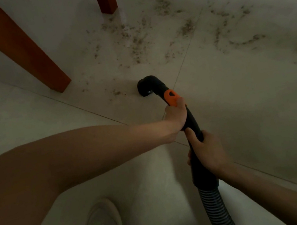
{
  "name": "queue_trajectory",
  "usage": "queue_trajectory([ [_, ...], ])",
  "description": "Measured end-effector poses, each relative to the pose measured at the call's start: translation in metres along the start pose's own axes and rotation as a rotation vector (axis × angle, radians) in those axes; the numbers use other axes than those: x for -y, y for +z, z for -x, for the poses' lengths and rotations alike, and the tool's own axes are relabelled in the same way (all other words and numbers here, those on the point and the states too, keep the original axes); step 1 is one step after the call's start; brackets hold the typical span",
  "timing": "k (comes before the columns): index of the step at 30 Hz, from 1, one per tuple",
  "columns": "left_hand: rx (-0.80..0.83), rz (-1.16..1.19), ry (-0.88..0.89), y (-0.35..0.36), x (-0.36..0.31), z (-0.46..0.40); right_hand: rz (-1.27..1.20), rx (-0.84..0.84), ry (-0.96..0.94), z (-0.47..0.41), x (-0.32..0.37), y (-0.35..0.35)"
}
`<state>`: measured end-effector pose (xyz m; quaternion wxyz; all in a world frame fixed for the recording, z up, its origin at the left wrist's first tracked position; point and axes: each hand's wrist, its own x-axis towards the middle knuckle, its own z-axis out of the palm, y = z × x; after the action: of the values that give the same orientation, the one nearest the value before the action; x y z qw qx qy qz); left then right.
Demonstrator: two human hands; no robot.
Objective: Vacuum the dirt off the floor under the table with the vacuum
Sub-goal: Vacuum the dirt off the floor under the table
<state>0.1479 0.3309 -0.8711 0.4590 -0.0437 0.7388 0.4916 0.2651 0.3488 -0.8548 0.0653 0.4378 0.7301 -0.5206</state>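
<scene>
A black vacuum wand (191, 117) with an orange slider (171, 97) runs from the ribbed hose (216, 210) at the bottom to a curved nozzle (146, 85) pointing down at the pale tiled floor. My left hand (176, 116) grips the wand just below the orange part. My right hand (206, 150) grips it lower down, above the hose joint. Brown dirt (137, 42) is scattered over the tiles beyond the nozzle, spreading to the right (244, 40). A few crumbs (116, 93) lie just left of the nozzle.
Two reddish wooden table legs stand on the floor: a near one (40, 66) at left and a far one (107, 1) at top centre. My white shoe (104, 221) is at the bottom. Tile seams cross the floor.
</scene>
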Motion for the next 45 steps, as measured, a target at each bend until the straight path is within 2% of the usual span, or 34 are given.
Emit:
queue_trajectory([
  [4, -0.032, -0.008, 0.025, 0.012, 0.014, 0.010, -0.024, 0.021, 0.025, 0.012, -0.013, -0.005],
  [10, -0.042, 0.047, 0.026, 0.014, 0.026, 0.022, -0.034, 0.154, 0.054, 0.012, -0.015, -0.017],
  [20, -0.022, 0.270, -0.041, -0.011, 0.022, 0.046, -0.131, 0.158, 0.049, 0.006, 0.011, -0.002],
  [27, -0.153, 0.405, -0.074, -0.057, 0.056, 0.058, -0.046, 0.358, -0.006, 0.031, 0.017, 0.034],
  [32, -0.151, 0.499, -0.094, -0.081, 0.062, 0.069, -0.099, 0.594, 0.092, 0.033, 0.033, 0.043],
  [37, -0.185, 0.553, -0.061, -0.096, 0.055, 0.065, 0.160, 0.476, -0.103, 0.024, 0.049, 0.053],
  [45, -0.240, 0.626, -0.095, -0.119, 0.028, 0.056, 0.390, 0.368, -0.251, 0.009, 0.065, 0.074],
])
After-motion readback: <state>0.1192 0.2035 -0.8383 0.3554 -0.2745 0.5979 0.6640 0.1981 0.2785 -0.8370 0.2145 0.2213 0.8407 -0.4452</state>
